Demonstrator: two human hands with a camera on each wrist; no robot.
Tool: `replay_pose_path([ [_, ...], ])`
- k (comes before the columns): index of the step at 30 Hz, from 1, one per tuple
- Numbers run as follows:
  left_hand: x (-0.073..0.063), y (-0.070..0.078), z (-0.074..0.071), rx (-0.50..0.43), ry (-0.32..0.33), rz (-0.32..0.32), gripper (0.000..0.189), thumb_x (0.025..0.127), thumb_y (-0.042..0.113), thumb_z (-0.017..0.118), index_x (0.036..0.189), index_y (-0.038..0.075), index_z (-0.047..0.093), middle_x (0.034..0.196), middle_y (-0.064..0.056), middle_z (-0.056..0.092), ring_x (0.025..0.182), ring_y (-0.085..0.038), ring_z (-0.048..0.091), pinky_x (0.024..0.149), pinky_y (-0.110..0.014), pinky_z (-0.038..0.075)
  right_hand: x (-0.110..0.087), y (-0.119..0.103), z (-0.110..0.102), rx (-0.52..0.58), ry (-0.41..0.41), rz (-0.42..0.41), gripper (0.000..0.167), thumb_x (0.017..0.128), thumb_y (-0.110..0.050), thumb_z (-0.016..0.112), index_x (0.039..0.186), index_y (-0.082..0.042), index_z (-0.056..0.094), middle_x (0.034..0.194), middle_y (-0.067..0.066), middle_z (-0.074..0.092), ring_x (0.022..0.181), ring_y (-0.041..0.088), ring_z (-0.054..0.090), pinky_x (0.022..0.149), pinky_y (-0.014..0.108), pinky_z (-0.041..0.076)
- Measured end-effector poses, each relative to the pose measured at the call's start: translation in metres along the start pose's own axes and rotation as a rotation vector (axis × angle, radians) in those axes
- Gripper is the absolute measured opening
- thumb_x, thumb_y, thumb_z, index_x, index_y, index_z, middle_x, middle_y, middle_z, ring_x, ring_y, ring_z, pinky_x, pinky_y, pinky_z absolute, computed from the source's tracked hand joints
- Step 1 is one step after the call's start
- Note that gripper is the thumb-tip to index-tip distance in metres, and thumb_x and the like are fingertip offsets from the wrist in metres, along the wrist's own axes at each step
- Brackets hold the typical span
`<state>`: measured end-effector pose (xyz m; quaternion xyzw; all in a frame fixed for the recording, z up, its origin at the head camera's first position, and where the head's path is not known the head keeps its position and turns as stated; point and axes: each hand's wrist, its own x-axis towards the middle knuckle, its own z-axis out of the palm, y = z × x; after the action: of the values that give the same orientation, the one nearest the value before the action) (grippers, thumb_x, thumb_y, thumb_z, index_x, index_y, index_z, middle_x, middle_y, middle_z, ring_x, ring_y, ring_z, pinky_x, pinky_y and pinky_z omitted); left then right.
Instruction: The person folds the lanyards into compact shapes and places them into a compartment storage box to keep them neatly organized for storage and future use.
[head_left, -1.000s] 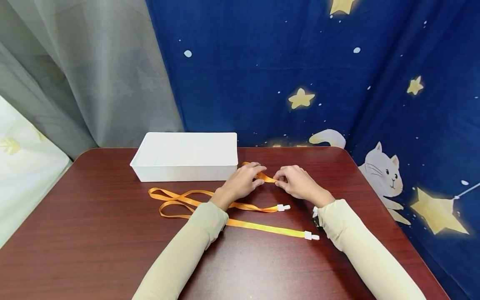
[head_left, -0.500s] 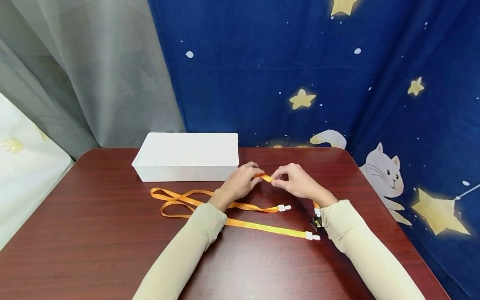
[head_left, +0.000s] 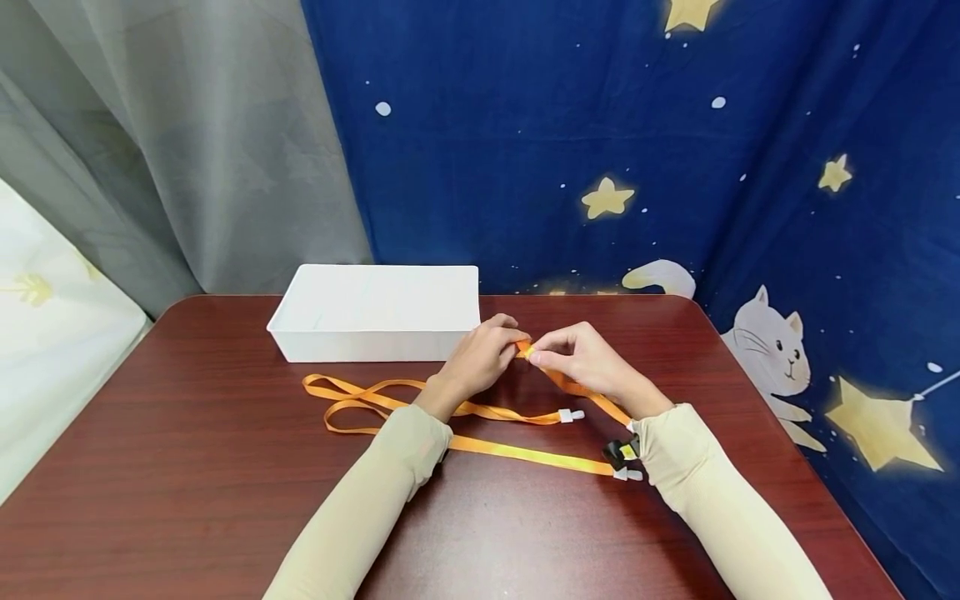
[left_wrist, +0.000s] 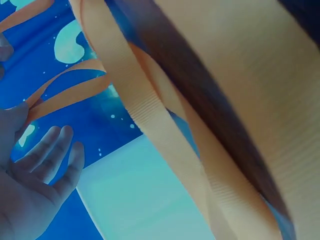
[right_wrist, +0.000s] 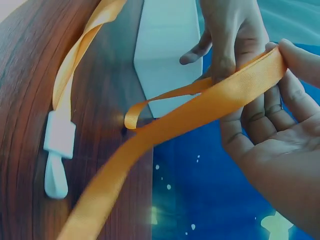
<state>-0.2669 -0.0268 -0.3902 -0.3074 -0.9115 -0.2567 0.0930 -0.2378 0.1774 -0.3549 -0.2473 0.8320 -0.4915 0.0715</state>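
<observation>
In the head view my left hand point(head_left: 478, 358) pinches an orange lanyard point(head_left: 600, 404) just above the table, beside the box's right end. My right hand point(head_left: 581, 358) pinches the same strap with thumb and forefinger, close to the left fingertips. The right wrist view shows the strap point(right_wrist: 175, 117) doubled back at the right fingertips, with a length trailing down left. Orange bands point(left_wrist: 145, 110) cross the left wrist view close up. More orange lanyard strap point(head_left: 360, 396) lies looped on the table, partly hidden by my left forearm. Its ends carry white clips, one upper point(head_left: 572, 415), one lower point(head_left: 628, 474).
A white box point(head_left: 375, 346) stands at the back of the dark red wooden table point(head_left: 187, 467), left of my hands. A small dark device point(head_left: 621, 452) shows at my right cuff. A blue starry curtain point(head_left: 487, 150) hangs behind.
My right hand has shifted left, closer to the left fingertips, and turned slightly. A length of the held strap now shows between the right hand and its cuff. The left hand stays nearly in place.
</observation>
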Motion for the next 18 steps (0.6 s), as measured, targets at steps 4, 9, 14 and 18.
replay_pose_path([
  [4, 0.001, 0.002, -0.003, 0.004, 0.047, -0.017, 0.026, 0.098, 0.007, 0.059, 0.116, 0.015, 0.075, 0.12, -0.007, 0.063, 0.1, -0.021, 0.062, 0.086, -0.036, 0.053, -0.001, -0.004, 0.0, 0.079, 0.015, 0.049, 0.016, 0.096, -0.018, 0.067, 0.096, -0.005, 0.076, 0.089, 0.005, 0.071, 0.086, 0.025, 0.059, 0.08, 0.036, 0.048],
  [9, 0.001, 0.004, -0.008, 0.021, 0.084, -0.042, 0.025, 0.098, 0.01, 0.059, 0.117, 0.014, 0.074, 0.121, -0.006, 0.064, 0.1, -0.022, 0.064, 0.084, -0.037, 0.054, -0.002, -0.009, 0.002, 0.144, 0.01, 0.05, 0.024, 0.099, -0.022, 0.063, 0.09, -0.003, 0.074, 0.086, 0.007, 0.069, 0.09, 0.028, 0.057, 0.083, 0.041, 0.045],
  [14, 0.002, 0.005, -0.013, 0.033, 0.145, -0.048, 0.027, 0.096, 0.009, 0.058, 0.115, 0.014, 0.075, 0.121, -0.005, 0.064, 0.097, -0.022, 0.065, 0.078, -0.039, 0.055, -0.004, -0.017, 0.003, 0.201, 0.007, 0.058, 0.026, 0.1, -0.022, 0.061, 0.093, 0.0, 0.074, 0.087, 0.008, 0.069, 0.09, 0.028, 0.058, 0.088, 0.042, 0.046],
  [18, 0.001, 0.006, -0.016, 0.04, 0.171, -0.049, 0.027, 0.095, 0.009, 0.057, 0.113, 0.015, 0.076, 0.12, -0.005, 0.065, 0.094, -0.022, 0.065, 0.074, -0.039, 0.055, -0.006, -0.02, 0.002, 0.24, -0.016, 0.047, 0.024, 0.099, -0.019, 0.061, 0.096, 0.001, 0.073, 0.086, 0.008, 0.068, 0.09, 0.026, 0.057, 0.089, 0.042, 0.046],
])
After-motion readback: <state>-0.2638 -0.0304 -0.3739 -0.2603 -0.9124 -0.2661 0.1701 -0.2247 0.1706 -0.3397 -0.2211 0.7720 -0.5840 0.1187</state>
